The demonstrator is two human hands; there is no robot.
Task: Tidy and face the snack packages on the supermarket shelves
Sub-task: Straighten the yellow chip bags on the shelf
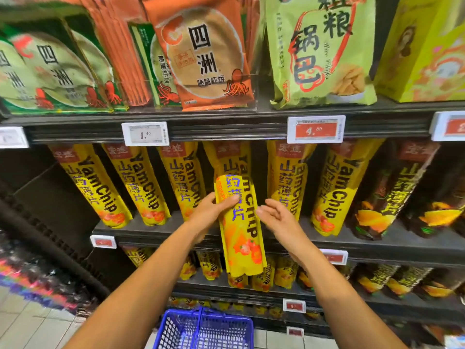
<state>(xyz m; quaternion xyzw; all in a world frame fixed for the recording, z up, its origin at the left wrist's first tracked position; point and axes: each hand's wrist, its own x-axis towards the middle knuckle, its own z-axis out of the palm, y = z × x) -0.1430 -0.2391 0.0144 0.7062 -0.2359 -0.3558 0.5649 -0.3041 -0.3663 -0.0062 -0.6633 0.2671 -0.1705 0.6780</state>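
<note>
A yellow YamChip package (240, 222) is held upright in front of the middle shelf (156, 229), near the centre of the scene. It is gripped by the left hand (210, 212), whose fingers are curled round its left edge and front. The right hand (278, 216) is kept just to the right of the package with loosely spread fingers; whether it touches the package cannot be told, and nothing is gripped by it. Behind the held package, a row of yellow YamChip packages (141, 182) is seen standing on the middle shelf, leaning to the left, with dark packages (392, 195) placed at the far right of the same shelf. On the upper shelf (226, 124), green and orange shrimp cracker bags (203, 56) are stood at the left and a light green bag (317, 51) at the right. Price tags (145, 134) are fixed along the shelf edges. A blue wire basket (203, 328) is seen on the floor, near and below the arms; what it holds cannot be told
</note>
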